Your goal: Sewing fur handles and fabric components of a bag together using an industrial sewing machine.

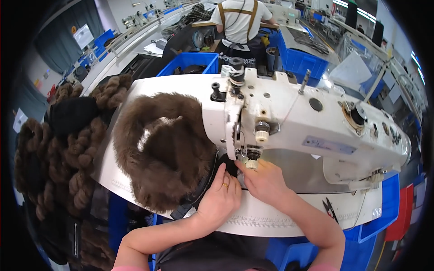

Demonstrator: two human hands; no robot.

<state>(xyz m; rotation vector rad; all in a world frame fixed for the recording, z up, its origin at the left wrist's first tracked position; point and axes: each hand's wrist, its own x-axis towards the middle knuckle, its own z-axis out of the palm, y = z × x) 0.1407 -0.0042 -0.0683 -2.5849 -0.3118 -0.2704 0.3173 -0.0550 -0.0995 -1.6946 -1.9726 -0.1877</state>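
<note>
A ring of brown fur joined to black fabric [153,176] lies on the bed of a white sewing machine [289,110]. A zipper-like strip runs along the fabric's near right edge. My left hand [220,198], wearing a ring, presses the black fabric between its fingers just left of the needle area. Close by, my right hand [264,181] has its fingers bent together on the same fabric beside the presser foot. The fabric under the fingertips and the needle point are mostly hidden by my hands and the machine head.
Small black scissors [330,209] lie at the bed's right. Brown fur and black pieces [72,149] are heaped on the left. Blue bins [190,61] stand behind and below the machine. Beyond it, a person [242,22] in a white shirt faces away.
</note>
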